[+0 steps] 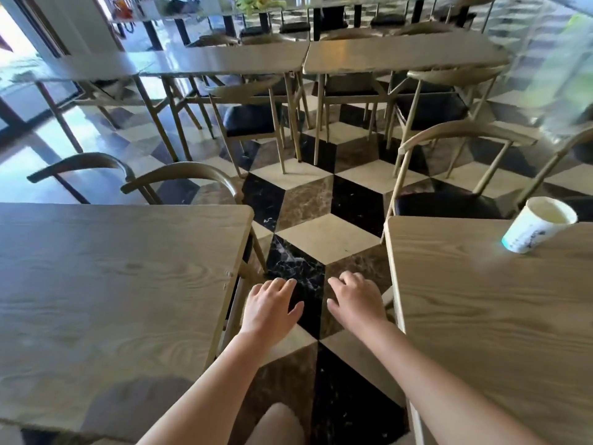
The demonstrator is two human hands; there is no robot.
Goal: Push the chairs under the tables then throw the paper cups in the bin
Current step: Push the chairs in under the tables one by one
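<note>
- Both hands, left [272, 305] and right [356, 301], hang open, holding nothing, over the aisle
- cup [537, 224] stands far right of them, near the table [481, 316] edge; a careless reach could topple it
- chair [455, 175] ahead-right looks pulled out; walking on risks a bumped leg

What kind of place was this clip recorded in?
Most likely a cafe or small restaurant dining room: several matching wooden tables set in rows, curved-back chairs with dark seats around them, a used paper cup left on one table, and a patterned tile floor.

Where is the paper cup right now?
In the head view, the paper cup stands at the far edge of the right-hand table, beside a chair.
</note>
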